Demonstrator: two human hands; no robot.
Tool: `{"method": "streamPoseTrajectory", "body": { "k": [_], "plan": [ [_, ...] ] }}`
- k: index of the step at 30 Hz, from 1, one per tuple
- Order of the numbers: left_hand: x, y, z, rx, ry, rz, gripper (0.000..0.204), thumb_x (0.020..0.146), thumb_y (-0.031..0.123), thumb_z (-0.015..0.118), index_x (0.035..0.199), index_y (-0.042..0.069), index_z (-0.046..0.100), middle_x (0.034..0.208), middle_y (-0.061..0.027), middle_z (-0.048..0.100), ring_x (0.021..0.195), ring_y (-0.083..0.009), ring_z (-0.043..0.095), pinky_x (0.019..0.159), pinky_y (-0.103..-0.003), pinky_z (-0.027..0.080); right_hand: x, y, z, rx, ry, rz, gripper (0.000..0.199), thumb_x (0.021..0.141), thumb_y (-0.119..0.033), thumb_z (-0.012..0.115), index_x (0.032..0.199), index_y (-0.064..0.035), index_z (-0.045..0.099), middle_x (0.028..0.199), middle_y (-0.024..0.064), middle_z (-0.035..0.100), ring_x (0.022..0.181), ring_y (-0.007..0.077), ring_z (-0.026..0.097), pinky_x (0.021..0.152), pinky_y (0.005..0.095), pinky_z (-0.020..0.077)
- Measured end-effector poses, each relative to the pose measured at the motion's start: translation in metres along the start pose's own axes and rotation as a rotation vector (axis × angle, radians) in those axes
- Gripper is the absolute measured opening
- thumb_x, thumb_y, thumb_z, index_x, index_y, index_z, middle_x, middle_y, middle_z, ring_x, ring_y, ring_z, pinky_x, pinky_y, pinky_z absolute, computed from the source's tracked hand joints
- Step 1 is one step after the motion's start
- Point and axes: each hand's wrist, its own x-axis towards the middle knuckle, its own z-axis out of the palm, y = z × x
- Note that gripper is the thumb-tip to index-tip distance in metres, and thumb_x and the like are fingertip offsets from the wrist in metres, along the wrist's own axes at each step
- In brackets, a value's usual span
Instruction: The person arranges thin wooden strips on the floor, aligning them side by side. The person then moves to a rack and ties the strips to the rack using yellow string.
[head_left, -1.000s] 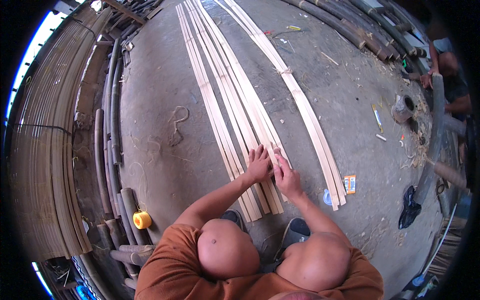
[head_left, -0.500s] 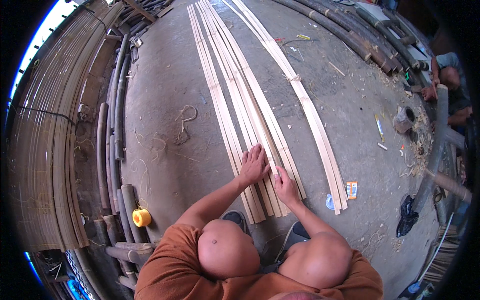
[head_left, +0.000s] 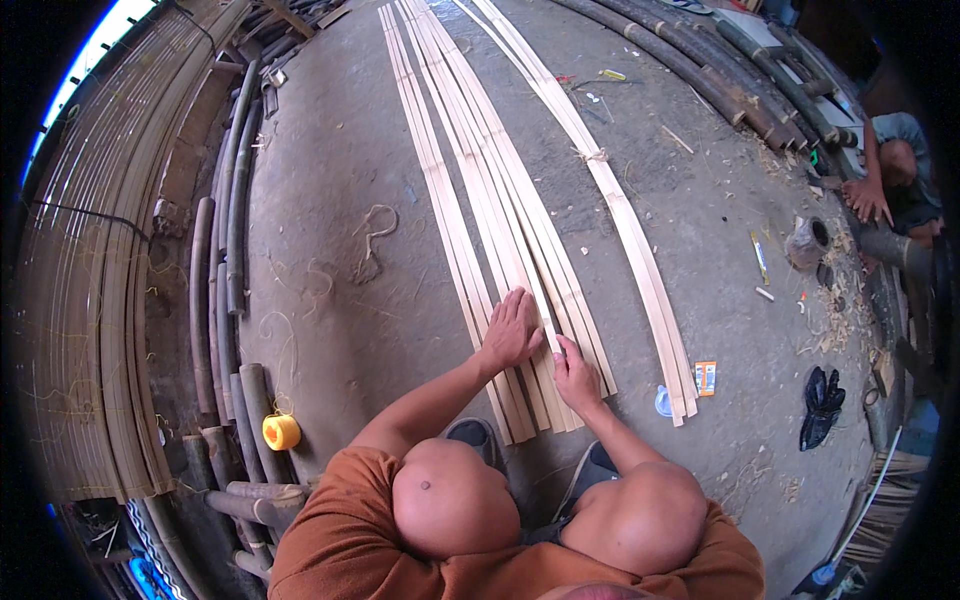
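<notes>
Long pale bamboo strips [head_left: 474, 180] lie side by side on the floor, running away from me. My left hand [head_left: 511, 328] rests on them with its fingers stretched out. Just to its right, my right hand [head_left: 575, 376] is closed, thumb up, around the edge of one bamboo strip [head_left: 547, 322] in the bundle. Its lower fingers are partly hidden. Farther right lies a separate bundle of bamboo strips [head_left: 630, 230], tied partway along.
Dark bamboo poles [head_left: 240, 190] line the left side beside a large stack of slats [head_left: 100, 300]. A yellow twine roll [head_left: 281, 432] sits near them. More poles [head_left: 690, 60] lie at the far right, where another person's hand [head_left: 867, 200] shows. A black plastic bag [head_left: 821, 408] lies at right.
My hands stay nearly in place, and the gap between the middle strips has narrowed slightly. At right, the other person's long pole has tipped down from its raised position, and their hand is now spread.
</notes>
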Motion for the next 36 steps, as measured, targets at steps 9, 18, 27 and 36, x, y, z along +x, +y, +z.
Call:
{"method": "streamPoseTrajectory", "body": {
  "k": [9,18,27,36],
  "plan": [
    [-0.004,-0.006,-0.002,-0.032,0.032,0.013,0.075,0.09,0.042,0.063,0.141,-0.004,0.036,0.151,-0.0305,0.026,0.142,-0.0448,0.026,0.116,-0.05,0.025,-0.006,-0.001,-0.007,0.022,0.105,-0.175,0.039,0.098,-0.021,0.052,0.135,-0.0101,0.051,0.07,0.015,0.063,0.062,0.0346,0.065,0.059,0.0472,0.0479],
    [0.003,-0.007,-0.005,0.161,-0.228,-0.007,0.075,0.09,0.044,0.059,0.15,0.008,0.033,0.157,-0.0312,0.014,0.146,-0.0464,0.017,0.117,-0.054,0.02,-0.014,-0.024,0.004,0.129,0.097,-0.177,0.041,0.097,-0.019,0.052,0.136,-0.0069,0.049,0.079,0.0211,0.067,0.073,0.0408,0.067,0.065,0.0502,0.0508],
    [-0.019,-0.033,-0.023,0.089,-0.005,-0.05,0.075,0.098,0.044,0.05,0.154,0.005,0.02,0.158,-0.0266,0.015,0.148,-0.0426,0.014,0.119,-0.056,0.013,-0.022,-0.037,0.008,0.165,0.083,-0.276,0.043,0.097,-0.017,0.054,0.137,-0.0051,0.048,0.067,0.017,0.061,0.061,0.0358,0.063,0.056,0.047,0.0467],
    [-0.036,-0.062,-0.031,0.122,-0.056,-0.187,0.072,0.1,0.047,0.042,0.155,0.006,0.02,0.161,-0.0217,0.017,0.15,-0.0386,0.014,0.118,-0.057,0.013,-0.03,-0.035,0.05,0.204,-0.04,-0.077,0.042,0.098,-0.016,0.052,0.138,-0.0042,0.046,0.069,0.0123,0.061,0.06,0.0261,0.062,0.059,0.0417,0.047]
  ]
}}
